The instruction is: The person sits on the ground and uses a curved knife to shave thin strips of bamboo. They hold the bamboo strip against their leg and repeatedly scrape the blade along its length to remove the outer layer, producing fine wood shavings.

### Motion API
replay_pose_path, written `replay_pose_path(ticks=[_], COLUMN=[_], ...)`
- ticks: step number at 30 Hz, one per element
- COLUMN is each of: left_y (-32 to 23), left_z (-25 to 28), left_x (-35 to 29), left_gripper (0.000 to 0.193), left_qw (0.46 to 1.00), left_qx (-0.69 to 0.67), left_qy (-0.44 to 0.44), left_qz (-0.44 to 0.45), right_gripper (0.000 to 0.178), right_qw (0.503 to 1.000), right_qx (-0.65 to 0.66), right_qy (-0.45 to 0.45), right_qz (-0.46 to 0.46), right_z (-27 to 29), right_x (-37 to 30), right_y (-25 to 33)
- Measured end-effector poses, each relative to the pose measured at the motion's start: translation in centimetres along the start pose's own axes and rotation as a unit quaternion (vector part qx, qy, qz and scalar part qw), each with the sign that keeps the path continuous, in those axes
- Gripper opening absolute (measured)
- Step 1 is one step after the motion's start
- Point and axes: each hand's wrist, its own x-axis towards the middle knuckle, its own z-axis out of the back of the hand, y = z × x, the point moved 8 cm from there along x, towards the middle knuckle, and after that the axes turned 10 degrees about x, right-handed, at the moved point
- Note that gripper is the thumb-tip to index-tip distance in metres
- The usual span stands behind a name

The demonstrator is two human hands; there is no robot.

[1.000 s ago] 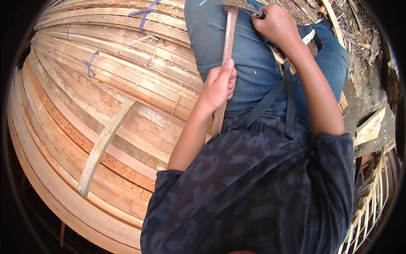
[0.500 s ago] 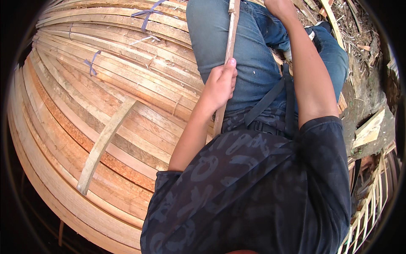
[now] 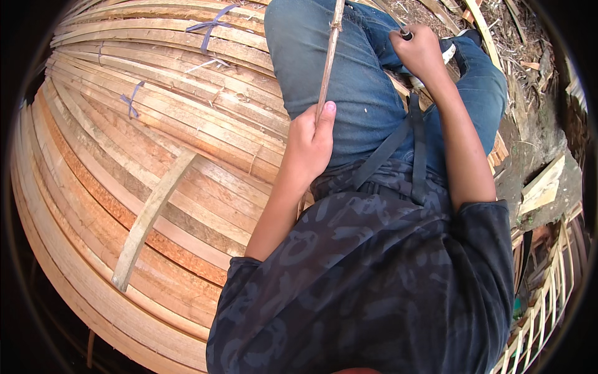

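The left hand (image 3: 311, 140) is clenching around the lower part of a thin stick (image 3: 330, 62), with the thumb lying along the wood. The stick is standing at a slant in front of the jeans (image 3: 355, 93), and its far end is running out of view at the upper edge. Whether the stick is pressing on the leg cannot be told.

The right hand (image 3: 420, 53) is closing around the dark handle of a tool (image 3: 407, 35). The tool is pointing up and to the left, away from the wrist; its working end is not showing clearly. The tool and the stick are standing apart where both are visible.

The step in hand appears to be shaving or trimming the stick, with the right hand seemingly between strokes. In judgement, the next move is calling for a firm left grip, a steady stick angle and a tool path directed clear of the left fingers and the leg. The rough bump on the stick near the upper edge is probably needing attention.

To the left, long wood strips (image 3: 205, 128) are lying side by side, some bound with purple ties (image 3: 132, 100). A short wood piece (image 3: 152, 218) is resting across them.
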Motion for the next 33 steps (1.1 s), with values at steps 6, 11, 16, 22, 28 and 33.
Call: replay_pose_path(ticks=[6,11,16,22,28,33], left_y=[0.7,0.7,0.8,0.4,0.1,0.3], left_z=[0.9,0.8,0.8,1.0,1.0,0.8], left_x=[-0.4,-0.4,-0.2,-0.2,-0.1,-0.2], left_gripper=[0.049,0.05,0.05,0.049,0.049,0.05], left_qw=[0.998,0.997,0.996,0.994,0.994,0.993], left_qx=[0.053,0.072,0.082,0.098,0.109,0.118], left_qy=[-0.027,-0.032,-0.035,-0.04,-0.03,-0.026], left_qz=[-0.003,0.006,0.012,0.009,0.013,0.012], right_gripper=[0.031,0.028,0.028,0.025,0.019,0.023], right_qw=[0.996,0.972,0.967,0.974,0.975,0.961], right_qx=[-0.075,-0.211,-0.241,-0.221,-0.195,-0.247], right_qy=[-0.013,0.007,0.005,0.006,-0.079,-0.122], right_qz=[0.05,0.099,0.086,0.04,0.071,0.021], right_z=[0.7,0.0,0.0,0.4,0.9,4.0], right_x=[-0.8,-0.4,0.5,1.4,2.2,5.1], right_y=[4.1,6.5,5.7,5.3,4.2,1.9])
